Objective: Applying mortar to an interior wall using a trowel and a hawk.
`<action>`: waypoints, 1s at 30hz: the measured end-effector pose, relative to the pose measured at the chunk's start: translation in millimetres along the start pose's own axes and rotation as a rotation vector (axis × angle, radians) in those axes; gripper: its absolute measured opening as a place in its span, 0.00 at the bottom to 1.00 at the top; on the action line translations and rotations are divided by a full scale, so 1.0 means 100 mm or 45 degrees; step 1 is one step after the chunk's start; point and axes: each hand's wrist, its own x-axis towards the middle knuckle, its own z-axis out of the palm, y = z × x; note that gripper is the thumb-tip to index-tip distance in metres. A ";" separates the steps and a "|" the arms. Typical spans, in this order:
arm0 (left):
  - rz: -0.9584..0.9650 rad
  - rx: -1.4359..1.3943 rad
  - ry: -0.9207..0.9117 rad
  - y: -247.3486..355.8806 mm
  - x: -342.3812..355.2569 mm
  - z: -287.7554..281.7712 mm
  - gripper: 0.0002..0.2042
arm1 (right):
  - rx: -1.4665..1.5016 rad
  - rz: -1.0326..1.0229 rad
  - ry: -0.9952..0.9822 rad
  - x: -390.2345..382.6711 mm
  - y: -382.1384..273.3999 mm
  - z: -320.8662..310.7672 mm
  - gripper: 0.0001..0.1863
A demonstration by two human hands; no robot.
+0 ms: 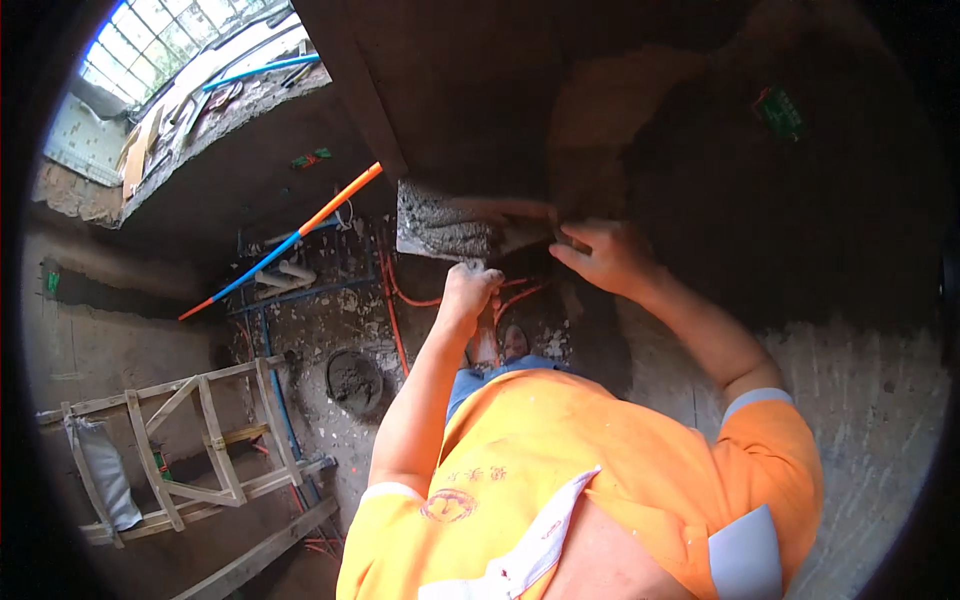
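My left hand [473, 288] is closed round the grip under a plasterer's hawk [412, 245], with the forearm reaching up from below. Grey wet mortar [440, 222] is heaped over the hawk's left and middle part. My right hand [607, 260] is closed at the hawk's right end, its fingers curled round the handle of a trowel [522, 212]. The dim trowel blade lies along the mortar's upper right side; its exact outline is hard to make out. Beyond both hands stands a dark, freshly coated wall [600, 120].
A round bucket of mortar [354, 382] stands on the floor left of my legs. Orange pipes [392, 300] run behind the hawk. An orange-and-blue pole [297, 236] slants at the left. Farther left is a wooden frame [180, 455]; boards lie on the ledge [215, 125] by a barred window.
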 end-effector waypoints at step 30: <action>0.317 0.374 -0.144 -0.06 0.15 0.06 0.08 | -0.113 0.444 0.232 -0.18 0.23 -0.31 0.16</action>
